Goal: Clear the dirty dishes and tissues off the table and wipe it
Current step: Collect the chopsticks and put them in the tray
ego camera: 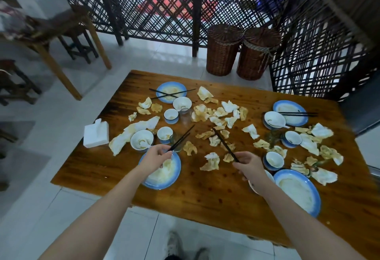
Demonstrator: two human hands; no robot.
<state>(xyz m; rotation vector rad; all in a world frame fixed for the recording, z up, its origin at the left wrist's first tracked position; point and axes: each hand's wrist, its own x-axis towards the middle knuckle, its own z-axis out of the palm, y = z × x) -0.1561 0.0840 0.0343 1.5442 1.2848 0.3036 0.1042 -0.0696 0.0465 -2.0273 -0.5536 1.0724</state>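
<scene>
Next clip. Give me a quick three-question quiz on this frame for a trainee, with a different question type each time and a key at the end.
1. True or false: the left hand and the right hand each grip black chopsticks.
2. How many blue-rimmed plates lie on the table? A two, B four, C six.
3. Fill in: seen from the camera, the white tissue box sits at the table's ___ edge.
Key: 1 true; 2 B; 3 left.

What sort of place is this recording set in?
Probably a small restaurant dining room: a wooden table strewn with dirty dishes, a second table with stools alongside, and lattice partition screens.
</scene>
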